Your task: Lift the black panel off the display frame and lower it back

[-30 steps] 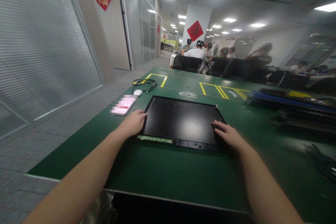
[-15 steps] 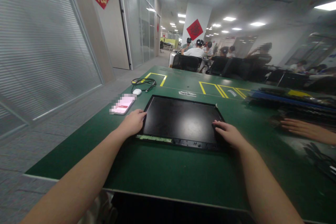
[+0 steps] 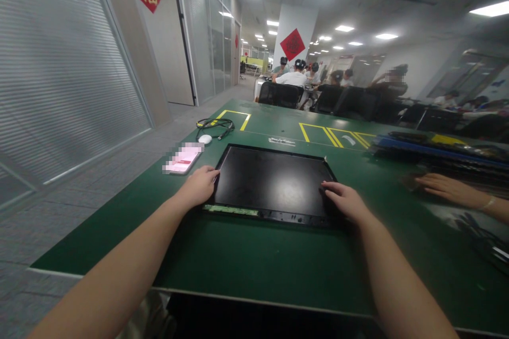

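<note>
A black display panel point(image 3: 274, 180) lies face up on the green table point(image 3: 238, 259), with a strip of pale green along the left part of its near edge. My left hand point(image 3: 202, 184) grips the panel's left edge, its fingertips at the frame and part of the fingers out of sight. On the opposite side my right hand point(image 3: 347, 200) holds the right edge, thumb and index finger over the border, the other fingers hidden beneath or beside it.
Left of the panel lie a phone point(image 3: 183, 159), a white mouse point(image 3: 205, 139) and a coiled black cable point(image 3: 215, 127). A co-worker's hand point(image 3: 453, 189) rests at the right, near a stack of dark and blue parts point(image 3: 421, 151). Yellow tape point(image 3: 304, 132) marks the table's far side.
My hands and the panel keep their places relative to each other. The co-worker's hand has reached slightly further left. The whole view has shifted a little.
</note>
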Demonstrator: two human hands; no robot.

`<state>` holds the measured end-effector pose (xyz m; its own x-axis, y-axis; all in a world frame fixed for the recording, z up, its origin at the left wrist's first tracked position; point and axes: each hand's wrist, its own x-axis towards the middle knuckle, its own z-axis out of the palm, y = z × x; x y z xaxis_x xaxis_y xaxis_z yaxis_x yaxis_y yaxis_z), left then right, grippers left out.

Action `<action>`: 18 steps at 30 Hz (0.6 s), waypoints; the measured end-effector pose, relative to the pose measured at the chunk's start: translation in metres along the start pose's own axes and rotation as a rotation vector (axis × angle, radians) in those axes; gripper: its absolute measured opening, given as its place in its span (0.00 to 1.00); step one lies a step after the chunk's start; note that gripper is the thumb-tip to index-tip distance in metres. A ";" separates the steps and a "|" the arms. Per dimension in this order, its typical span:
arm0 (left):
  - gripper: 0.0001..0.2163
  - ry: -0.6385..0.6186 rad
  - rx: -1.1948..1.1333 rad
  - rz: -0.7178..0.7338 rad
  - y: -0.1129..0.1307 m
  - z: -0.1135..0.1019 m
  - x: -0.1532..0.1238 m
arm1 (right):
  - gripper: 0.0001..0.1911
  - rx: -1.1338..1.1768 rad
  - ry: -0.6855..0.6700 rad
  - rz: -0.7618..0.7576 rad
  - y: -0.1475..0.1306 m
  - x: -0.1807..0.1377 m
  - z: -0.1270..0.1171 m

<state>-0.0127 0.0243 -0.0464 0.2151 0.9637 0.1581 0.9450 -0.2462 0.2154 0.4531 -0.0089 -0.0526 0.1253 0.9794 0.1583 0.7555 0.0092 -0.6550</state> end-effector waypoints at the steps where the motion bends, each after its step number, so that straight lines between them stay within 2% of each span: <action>1: 0.24 0.003 -0.005 0.003 -0.001 0.001 0.000 | 0.18 -0.005 0.027 0.013 0.000 0.000 -0.001; 7: 0.24 0.023 -0.056 0.032 -0.002 -0.001 -0.001 | 0.17 -0.067 0.235 0.091 0.010 0.005 -0.007; 14: 0.40 -0.102 -0.128 0.132 0.007 -0.022 -0.015 | 0.20 -0.093 0.163 0.251 0.026 0.012 -0.009; 18: 0.40 -0.177 -0.182 0.185 0.007 -0.032 -0.018 | 0.19 -0.134 0.137 0.248 0.028 0.013 -0.011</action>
<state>-0.0183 0.0016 -0.0172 0.4334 0.9001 0.0442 0.8299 -0.4178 0.3697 0.4827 0.0021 -0.0610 0.3950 0.9121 0.1103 0.7680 -0.2619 -0.5844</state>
